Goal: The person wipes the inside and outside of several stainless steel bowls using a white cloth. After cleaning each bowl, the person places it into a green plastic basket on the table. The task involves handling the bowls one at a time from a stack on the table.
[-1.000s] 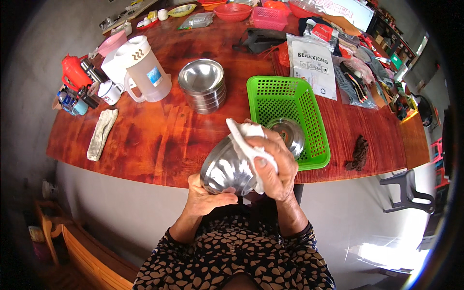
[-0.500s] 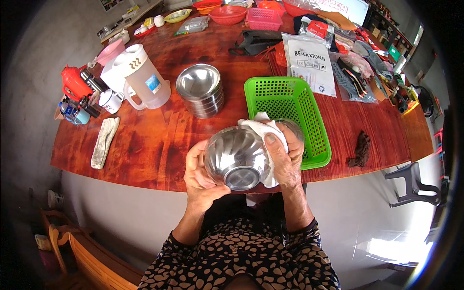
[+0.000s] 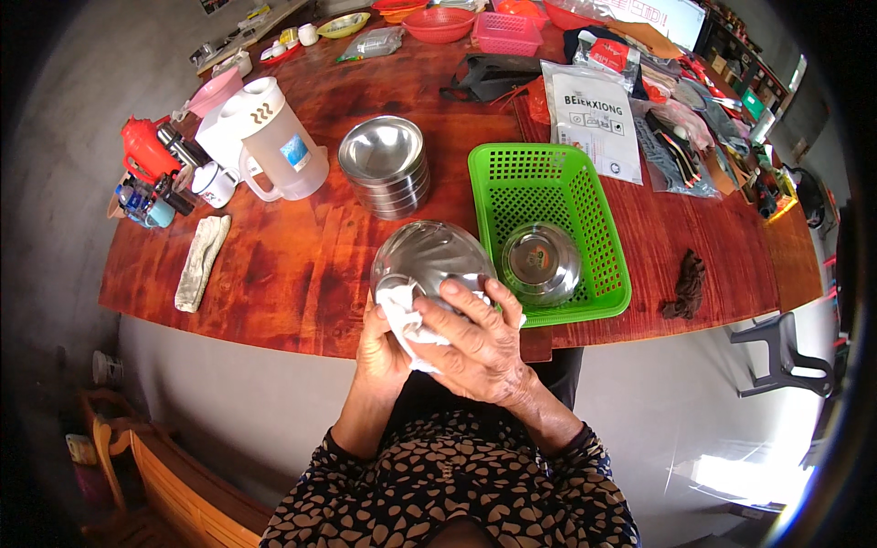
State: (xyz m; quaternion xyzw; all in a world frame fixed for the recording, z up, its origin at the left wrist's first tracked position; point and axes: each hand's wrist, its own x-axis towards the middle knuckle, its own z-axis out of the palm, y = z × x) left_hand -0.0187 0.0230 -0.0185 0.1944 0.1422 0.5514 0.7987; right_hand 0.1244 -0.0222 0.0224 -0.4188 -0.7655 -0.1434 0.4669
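— In the head view, where's the metal bowl (image 3: 437, 248)?

— Up in both hands, by the near edge of the tabletop (image 3: 283, 279), tilted with its base turned to the near side. The left hand (image 3: 379, 352) grips it low on the left; the right hand (image 3: 477, 342), fingers spread, holds a white cloth (image 3: 402, 315) pressed against it

— Any room to the right?

— Little at first. The green basket (image 3: 525, 166) stands just beside the right hand, its near rim close to the front edge, with a second bowl (image 3: 541, 265) lying inside. Past it there's a bare stretch, then a brown cloth (image 3: 685, 285) near the front edge

— And ahead?

— Tight too: the stack of bowls (image 3: 388, 183) stands just beyond the held one, a narrow bare strip parting it from the basket

— Left, then?

— Widest there. Bare surface runs from the hands to a pale folded cloth (image 3: 202, 263), one end near the front edge; the pitcher (image 3: 288, 155) stands behind that patch
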